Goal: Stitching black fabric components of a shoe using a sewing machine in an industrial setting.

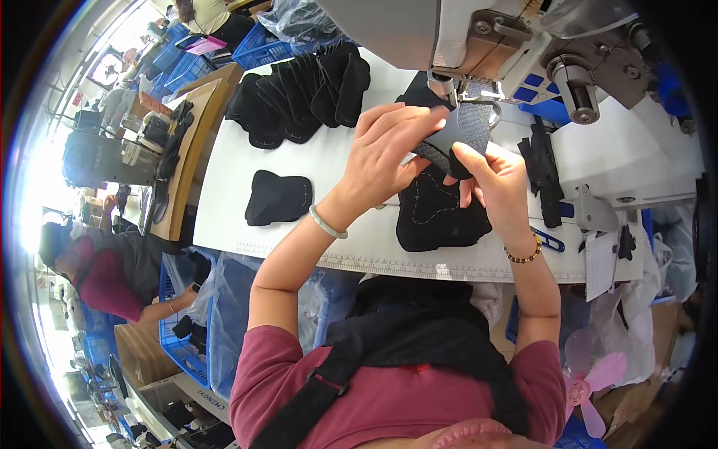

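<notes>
A black and grey fabric piece [446, 138] with a textured grey side lies partly under the presser foot [452, 91] of a sewing machine [516, 37]. My left hand [389, 153] rests along the piece's left side with its fingers stretched out. At the near edge, my right hand [493, 179] pinches the fabric between thumb and fingers. Beneath both hands, black cut pieces [441, 217] with light stitch lines lie on the white table [359, 243]. One more black piece [277, 198] lies apart, left of my left wrist.
A fanned pile of black pieces [299, 93] lies at the far left of the table. Black strips [542, 172] and a blue-handled tool [548, 239] are to the right. A blue crate [183, 329] stands at the left, by a co-worker [112, 277]. A pink fan [587, 385] is at lower right.
</notes>
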`<move>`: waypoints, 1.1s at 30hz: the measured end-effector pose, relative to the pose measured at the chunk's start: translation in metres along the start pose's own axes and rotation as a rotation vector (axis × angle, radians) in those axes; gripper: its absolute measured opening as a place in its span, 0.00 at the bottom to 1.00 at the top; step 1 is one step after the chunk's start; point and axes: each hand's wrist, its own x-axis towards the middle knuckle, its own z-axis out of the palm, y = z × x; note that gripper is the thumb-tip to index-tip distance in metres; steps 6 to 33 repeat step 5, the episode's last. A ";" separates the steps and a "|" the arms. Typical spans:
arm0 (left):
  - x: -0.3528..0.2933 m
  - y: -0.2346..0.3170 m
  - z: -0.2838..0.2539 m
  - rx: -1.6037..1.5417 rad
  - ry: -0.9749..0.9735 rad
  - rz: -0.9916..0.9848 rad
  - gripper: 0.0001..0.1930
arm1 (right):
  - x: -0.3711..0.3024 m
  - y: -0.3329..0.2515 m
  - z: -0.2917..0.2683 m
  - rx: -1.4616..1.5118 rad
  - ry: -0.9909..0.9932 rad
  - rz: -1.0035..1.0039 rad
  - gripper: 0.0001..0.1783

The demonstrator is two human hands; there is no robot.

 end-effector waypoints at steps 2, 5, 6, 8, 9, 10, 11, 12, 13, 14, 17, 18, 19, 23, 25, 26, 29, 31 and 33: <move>0.004 -0.002 0.001 0.047 0.017 0.101 0.28 | 0.000 0.017 -0.007 -0.211 0.152 -0.304 0.07; 0.005 0.002 -0.004 0.127 -0.009 0.141 0.20 | 0.002 0.014 -0.027 -0.949 0.476 -1.155 0.09; 0.005 0.002 -0.004 0.127 -0.009 0.141 0.20 | 0.002 0.014 -0.027 -0.949 0.476 -1.155 0.09; 0.005 0.002 -0.004 0.127 -0.009 0.141 0.20 | 0.002 0.014 -0.027 -0.949 0.476 -1.155 0.09; 0.005 0.002 -0.004 0.127 -0.009 0.141 0.20 | 0.002 0.014 -0.027 -0.949 0.476 -1.155 0.09; 0.005 0.002 -0.004 0.127 -0.009 0.141 0.20 | 0.002 0.014 -0.027 -0.949 0.476 -1.155 0.09; 0.005 0.002 -0.004 0.127 -0.009 0.141 0.20 | 0.002 0.014 -0.027 -0.949 0.476 -1.155 0.09; 0.005 0.002 -0.004 0.127 -0.009 0.141 0.20 | 0.002 0.014 -0.027 -0.949 0.476 -1.155 0.09; 0.005 0.002 -0.004 0.127 -0.009 0.141 0.20 | 0.002 0.014 -0.027 -0.949 0.476 -1.155 0.09; 0.005 0.002 -0.004 0.127 -0.009 0.141 0.20 | 0.002 0.014 -0.027 -0.949 0.476 -1.155 0.09; 0.005 0.002 -0.004 0.127 -0.009 0.141 0.20 | 0.002 0.014 -0.027 -0.949 0.476 -1.155 0.09; 0.005 0.002 -0.004 0.127 -0.009 0.141 0.20 | 0.002 0.014 -0.027 -0.949 0.476 -1.155 0.09; 0.005 0.002 -0.004 0.127 -0.009 0.141 0.20 | 0.002 0.014 -0.027 -0.949 0.476 -1.155 0.09; 0.005 0.002 -0.004 0.127 -0.009 0.141 0.20 | 0.002 0.014 -0.027 -0.949 0.476 -1.155 0.09; 0.005 0.002 -0.004 0.127 -0.009 0.141 0.20 | 0.002 0.014 -0.027 -0.949 0.476 -1.155 0.09; 0.005 0.002 -0.004 0.127 -0.009 0.141 0.20 | 0.002 0.014 -0.027 -0.949 0.476 -1.155 0.09; 0.005 0.002 -0.004 0.127 -0.009 0.141 0.20 | 0.002 0.014 -0.027 -0.949 0.476 -1.155 0.09; 0.005 0.002 -0.004 0.127 -0.009 0.141 0.20 | 0.002 0.014 -0.027 -0.949 0.476 -1.155 0.09; 0.005 0.002 -0.004 0.127 -0.009 0.141 0.20 | 0.002 0.014 -0.027 -0.949 0.476 -1.155 0.09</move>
